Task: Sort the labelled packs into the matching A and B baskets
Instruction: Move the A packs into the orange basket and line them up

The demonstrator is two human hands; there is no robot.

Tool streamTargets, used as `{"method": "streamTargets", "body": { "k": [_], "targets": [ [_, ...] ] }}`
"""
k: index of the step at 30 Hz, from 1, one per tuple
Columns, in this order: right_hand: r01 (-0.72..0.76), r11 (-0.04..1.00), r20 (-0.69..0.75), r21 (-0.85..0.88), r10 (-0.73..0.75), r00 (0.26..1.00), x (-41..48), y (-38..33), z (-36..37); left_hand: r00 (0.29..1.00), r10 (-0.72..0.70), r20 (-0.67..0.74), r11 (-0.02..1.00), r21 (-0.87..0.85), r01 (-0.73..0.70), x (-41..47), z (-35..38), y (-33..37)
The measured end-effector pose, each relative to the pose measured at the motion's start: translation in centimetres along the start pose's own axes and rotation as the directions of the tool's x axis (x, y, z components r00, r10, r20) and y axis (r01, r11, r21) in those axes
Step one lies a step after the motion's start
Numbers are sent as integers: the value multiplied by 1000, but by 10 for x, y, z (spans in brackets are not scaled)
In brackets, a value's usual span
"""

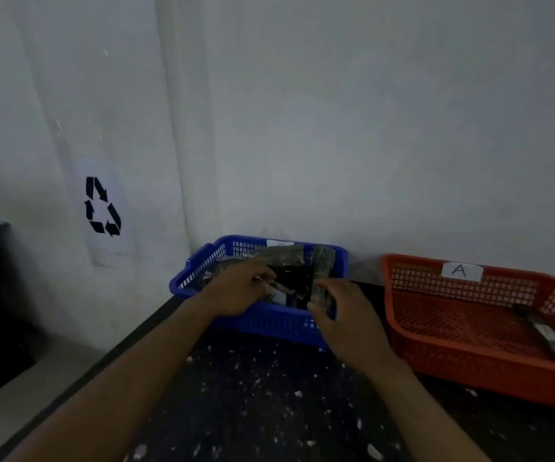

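A dark, speckled surface [269,395] is seen against a pale wall, a recycling sign [102,206] at ten o'clock. An orange basket [469,358] marked A, with a dark pack [549,338] lying inside, is set at three o'clock, well apart from the blue basket [262,320] at twelve, whose label is too blurred to be read. Over the blue basket a clear-wrapped dark pack [297,285] is gripped by both hands, left hand [236,288] at its nine o'clock edge, right hand [346,311] at its five o'clock corner. Its long axis cannot be told. Nothing is seen between pack and orange basket.
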State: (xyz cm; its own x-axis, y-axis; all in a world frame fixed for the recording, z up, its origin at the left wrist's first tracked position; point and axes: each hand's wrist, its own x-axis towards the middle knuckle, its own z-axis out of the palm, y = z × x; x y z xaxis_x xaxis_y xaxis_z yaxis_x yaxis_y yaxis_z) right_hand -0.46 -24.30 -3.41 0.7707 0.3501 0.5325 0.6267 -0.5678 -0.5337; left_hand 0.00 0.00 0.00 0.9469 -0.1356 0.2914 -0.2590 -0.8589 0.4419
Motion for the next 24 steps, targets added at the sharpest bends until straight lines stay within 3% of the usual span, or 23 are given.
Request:
{"method": "streamTargets", "body": {
  "k": [4,9,11,13,16,18,21,24],
  "targets": [
    [55,993,-15,-104,-57,998,-15,11,20,994,-67,84,998,-11,68,6,10,-5],
    [88,995,-114,-40,-92,989,-18,17,29,991,-136,-17,990,26,137,13,17,-12],
    [82,996,-127,-22,-84,988,-18,17,30,983,-150,-106,988,-63,144,12,19,-10],
    [83,996,-124,-18,-85,989,-18,17,30,971,-173,-167,956,-265,125,8,16,-4],
    [90,995,-119,-32,-93,989,-18,18,29,936,-239,-260,820,-570,51,-3,5,6],
    [91,995,-119,-42,-95,988,-17,19,29,896,-324,-303,668,-744,-10,-9,1,11],
    [84,996,-115,-40,-88,989,-16,18,28,843,-392,-368,543,-833,-112,-16,3,20],
    [49,999,-81,13,-48,996,-18,17,25,848,-367,-382,409,-885,-221,-17,12,32]
  ]
}}
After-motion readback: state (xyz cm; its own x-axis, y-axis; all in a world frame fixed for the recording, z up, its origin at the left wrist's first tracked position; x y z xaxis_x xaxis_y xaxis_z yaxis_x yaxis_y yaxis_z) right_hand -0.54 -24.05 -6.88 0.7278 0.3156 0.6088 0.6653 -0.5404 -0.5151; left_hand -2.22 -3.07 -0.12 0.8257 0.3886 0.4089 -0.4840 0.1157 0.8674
